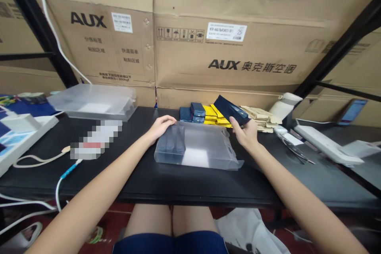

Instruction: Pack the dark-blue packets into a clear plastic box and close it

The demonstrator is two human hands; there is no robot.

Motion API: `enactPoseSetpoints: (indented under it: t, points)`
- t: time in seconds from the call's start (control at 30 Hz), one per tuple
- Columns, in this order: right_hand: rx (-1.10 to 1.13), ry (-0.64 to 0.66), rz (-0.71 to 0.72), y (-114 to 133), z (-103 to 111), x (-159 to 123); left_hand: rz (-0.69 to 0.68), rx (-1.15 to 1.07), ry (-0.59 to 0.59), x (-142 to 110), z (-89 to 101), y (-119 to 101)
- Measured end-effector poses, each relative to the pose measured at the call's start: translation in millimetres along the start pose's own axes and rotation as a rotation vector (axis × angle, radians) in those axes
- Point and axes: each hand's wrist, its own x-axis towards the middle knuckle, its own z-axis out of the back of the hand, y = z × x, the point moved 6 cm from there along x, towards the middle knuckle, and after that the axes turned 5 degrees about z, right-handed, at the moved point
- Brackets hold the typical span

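A frosted clear plastic box (212, 141) lies flat on the black table in front of me, its torn-looking open end to the right. Several dark packets (171, 139) show through its left part, and a white patch is visible in the middle. My left hand (162, 127) grips the box's upper left corner, fingers curled over the edge. In my right hand (247, 133) is a dark blue packet (229, 107), pinched by its lower right end and tilted above the box's far right corner. Behind the box sit stacked blue packets (195, 112), yellow packets (210, 114) and beige packets (262, 118).
Another frosted plastic box (95, 101) stands at the back left. Power strips (327, 145) (26, 135), cables and a pixelated device (97, 141) lie to the sides. A white bottle (284, 107) leans by the black frame post. Large cardboard cartons (232, 20) form the back.
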Motion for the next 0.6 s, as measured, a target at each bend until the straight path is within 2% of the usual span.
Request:
enactPoseSetpoints:
  t: [0.1, 0.33, 0.6]
  points:
    - [-0.016, 0.04, -0.003, -5.0, -2.0, 1.1, 0.022, -0.012, -0.004, -0.2, 0.1, -0.2]
    - [-0.037, 0.035, -0.089, -9.5, 0.4, 0.3, 0.04, -0.014, -0.005, -0.2, 0.0, 1.1]
    - [-0.098, -0.104, 0.074, 4.7, 12.2, 7.0, 0.035, -0.001, -0.009, -0.6, 0.2, 0.1]
